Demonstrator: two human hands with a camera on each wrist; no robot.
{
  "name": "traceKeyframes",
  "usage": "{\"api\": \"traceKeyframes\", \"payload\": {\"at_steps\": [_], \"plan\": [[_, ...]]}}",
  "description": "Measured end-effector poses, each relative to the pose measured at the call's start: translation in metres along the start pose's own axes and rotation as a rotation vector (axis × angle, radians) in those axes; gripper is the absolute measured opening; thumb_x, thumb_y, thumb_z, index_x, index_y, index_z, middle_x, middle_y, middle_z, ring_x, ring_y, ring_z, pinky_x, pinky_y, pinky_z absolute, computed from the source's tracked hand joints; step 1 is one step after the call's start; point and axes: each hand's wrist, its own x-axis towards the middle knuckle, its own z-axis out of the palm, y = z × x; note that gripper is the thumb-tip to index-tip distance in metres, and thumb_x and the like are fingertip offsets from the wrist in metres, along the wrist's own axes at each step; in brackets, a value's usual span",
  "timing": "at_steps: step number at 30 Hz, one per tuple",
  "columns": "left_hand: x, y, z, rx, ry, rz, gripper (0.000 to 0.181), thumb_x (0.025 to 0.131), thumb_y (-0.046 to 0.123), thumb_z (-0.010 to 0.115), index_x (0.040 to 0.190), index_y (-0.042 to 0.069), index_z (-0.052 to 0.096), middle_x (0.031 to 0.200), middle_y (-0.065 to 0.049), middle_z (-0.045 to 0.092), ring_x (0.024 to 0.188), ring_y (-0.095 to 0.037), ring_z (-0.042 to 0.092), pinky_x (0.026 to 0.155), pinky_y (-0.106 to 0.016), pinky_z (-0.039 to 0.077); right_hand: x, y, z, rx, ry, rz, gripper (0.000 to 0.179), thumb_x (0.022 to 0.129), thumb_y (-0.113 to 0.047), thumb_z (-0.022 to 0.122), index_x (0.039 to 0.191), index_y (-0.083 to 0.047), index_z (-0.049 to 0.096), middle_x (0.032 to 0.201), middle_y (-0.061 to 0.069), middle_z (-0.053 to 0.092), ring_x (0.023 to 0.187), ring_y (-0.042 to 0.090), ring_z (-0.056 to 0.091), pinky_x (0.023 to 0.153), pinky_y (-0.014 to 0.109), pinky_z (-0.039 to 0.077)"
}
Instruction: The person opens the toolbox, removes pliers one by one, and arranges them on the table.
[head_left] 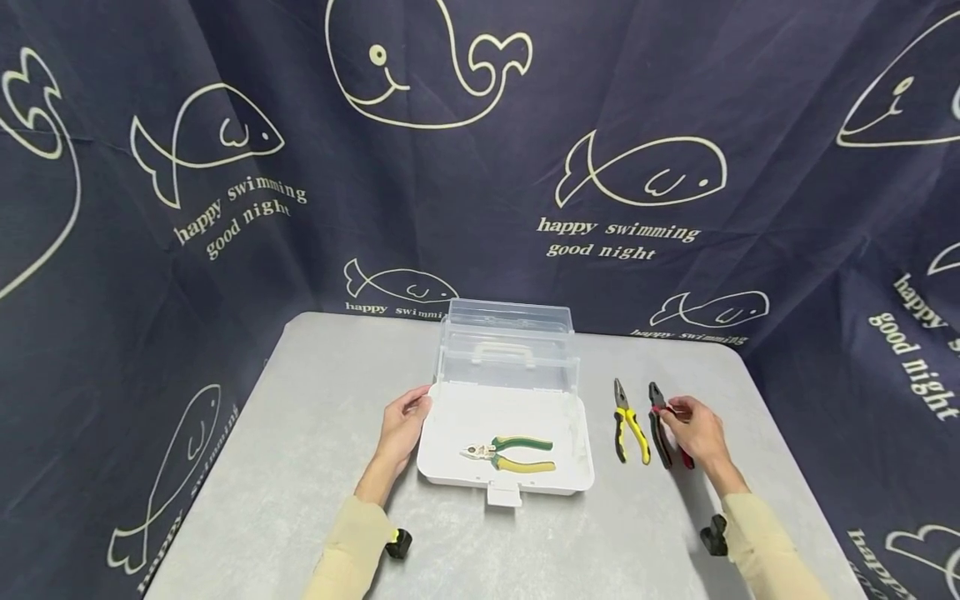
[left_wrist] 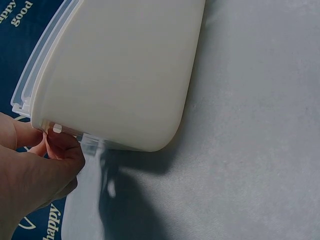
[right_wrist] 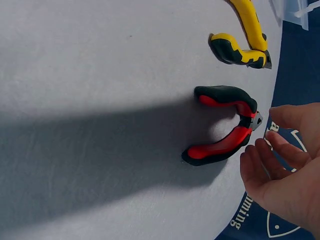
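My left hand point(head_left: 400, 423) pinches the left rim of a white toolbox point(head_left: 453, 417), close to its hinge side. In the left wrist view, thumb and fingertips meet at the corner of the box wall point(left_wrist: 115, 75). Combination pliers point(head_left: 525, 465) with green and yellow grips lie inside the box. Over on the right, my right hand point(head_left: 697, 429) hovers by red-and-black pliers point(right_wrist: 220, 147), which lie on the table with handles spread. Its fingers are loosely bent and look apart from the pliers in the right wrist view. Yellow-and-black long-nose pliers point(head_left: 637, 433) lie between them and the box.
The toolbox's clear lid point(head_left: 510, 321) stands raised at the back, with a white handle point(head_left: 504, 353). A white latch point(head_left: 504, 496) hangs at the front. All rests on a grey table point(head_left: 300, 400), against a dark blue curtain point(head_left: 465, 183) with fish drawings.
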Motion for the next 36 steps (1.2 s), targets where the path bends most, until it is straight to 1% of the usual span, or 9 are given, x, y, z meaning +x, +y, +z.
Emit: {"api": "traceKeyframes", "payload": {"at_steps": [10, 13, 16, 18, 20, 23, 26, 30, 36], "plan": [[0.001, 0.002, -0.001, 0.02, 0.016, -0.013, 0.033, 0.104, 0.009, 0.059, 0.134, -0.003, 0.064, 0.125, -0.018, 0.062, 0.109, -0.023, 0.059, 0.085, -0.021, 0.05, -0.003, -0.011, -0.005, 0.038, 0.058, -0.078, 0.035, 0.098, -0.014, 0.067, 0.124, 0.009, 0.062, 0.114, 0.031, 0.068, 0.103, 0.047, 0.067, 0.089, 0.05, 0.053], [0.001, 0.002, 0.0, 0.019, 0.019, -0.026, 0.032, 0.104, 0.007, 0.059, 0.134, -0.001, 0.065, 0.125, -0.017, 0.062, 0.108, -0.022, 0.059, 0.085, -0.022, 0.051, -0.004, -0.015, -0.006, 0.053, 0.081, -0.101, 0.034, 0.098, -0.014, 0.067, 0.123, 0.009, 0.063, 0.113, 0.031, 0.069, 0.103, 0.046, 0.067, 0.086, 0.034, 0.053], [0.001, 0.002, 0.0, 0.019, 0.017, -0.025, 0.032, 0.104, 0.007, 0.059, 0.134, -0.002, 0.064, 0.125, -0.017, 0.063, 0.109, -0.023, 0.059, 0.085, -0.022, 0.05, -0.006, -0.019, -0.007, 0.068, 0.107, -0.135, 0.033, 0.098, -0.014, 0.068, 0.121, 0.009, 0.064, 0.111, 0.03, 0.069, 0.102, 0.044, 0.067, 0.081, 0.014, 0.047], [0.001, 0.002, 0.0, 0.014, 0.015, -0.024, 0.032, 0.104, 0.007, 0.059, 0.134, -0.002, 0.064, 0.125, -0.018, 0.063, 0.11, -0.024, 0.059, 0.085, -0.021, 0.05, -0.007, -0.021, -0.007, 0.077, 0.126, -0.16, 0.031, 0.097, -0.012, 0.068, 0.121, 0.008, 0.065, 0.11, 0.029, 0.07, 0.1, 0.043, 0.067, 0.079, 0.007, 0.043], [0.001, 0.002, 0.0, 0.01, 0.013, -0.018, 0.032, 0.104, 0.007, 0.059, 0.134, -0.004, 0.064, 0.126, -0.019, 0.062, 0.111, -0.025, 0.059, 0.085, -0.021, 0.05, -0.008, -0.025, -0.007, 0.081, 0.142, -0.178, 0.029, 0.097, -0.011, 0.069, 0.12, 0.006, 0.066, 0.11, 0.026, 0.071, 0.1, 0.042, 0.067, 0.079, 0.007, 0.042], [0.001, 0.001, 0.0, 0.005, 0.012, -0.019, 0.032, 0.104, 0.006, 0.059, 0.134, -0.004, 0.064, 0.125, -0.019, 0.062, 0.111, -0.025, 0.059, 0.085, -0.02, 0.049, -0.011, -0.032, -0.007, 0.079, 0.168, -0.194, 0.027, 0.096, -0.011, 0.07, 0.119, 0.003, 0.067, 0.109, 0.022, 0.072, 0.098, 0.037, 0.068, 0.081, 0.014, 0.046], [0.0, 0.001, 0.0, 0.008, 0.006, -0.022, 0.032, 0.104, 0.007, 0.058, 0.135, -0.003, 0.063, 0.126, -0.018, 0.061, 0.11, -0.024, 0.059, 0.085, -0.02, 0.05, -0.014, -0.039, -0.008, 0.09, 0.185, -0.207, 0.026, 0.096, -0.012, 0.07, 0.119, 0.001, 0.068, 0.11, 0.019, 0.073, 0.097, 0.028, 0.067, 0.083, 0.017, 0.046], [0.001, 0.002, 0.0, 0.002, 0.004, -0.025, 0.033, 0.104, 0.007, 0.058, 0.135, -0.002, 0.063, 0.124, -0.017, 0.061, 0.109, -0.022, 0.058, 0.085, -0.021, 0.05, -0.018, -0.047, -0.008, 0.117, 0.191, -0.232, 0.026, 0.097, -0.011, 0.071, 0.12, 0.001, 0.069, 0.109, 0.018, 0.073, 0.094, 0.017, 0.065, 0.084, 0.012, 0.044], [0.001, 0.001, 0.0, -0.01, 0.007, -0.013, 0.032, 0.103, 0.007, 0.059, 0.134, -0.004, 0.064, 0.122, -0.016, 0.062, 0.107, -0.021, 0.058, 0.084, -0.02, 0.05, -0.023, -0.064, -0.009, 0.152, 0.193, -0.242, 0.025, 0.096, -0.01, 0.072, 0.119, 0.0, 0.069, 0.109, 0.018, 0.073, 0.095, 0.017, 0.066, 0.083, 0.011, 0.044]]}}
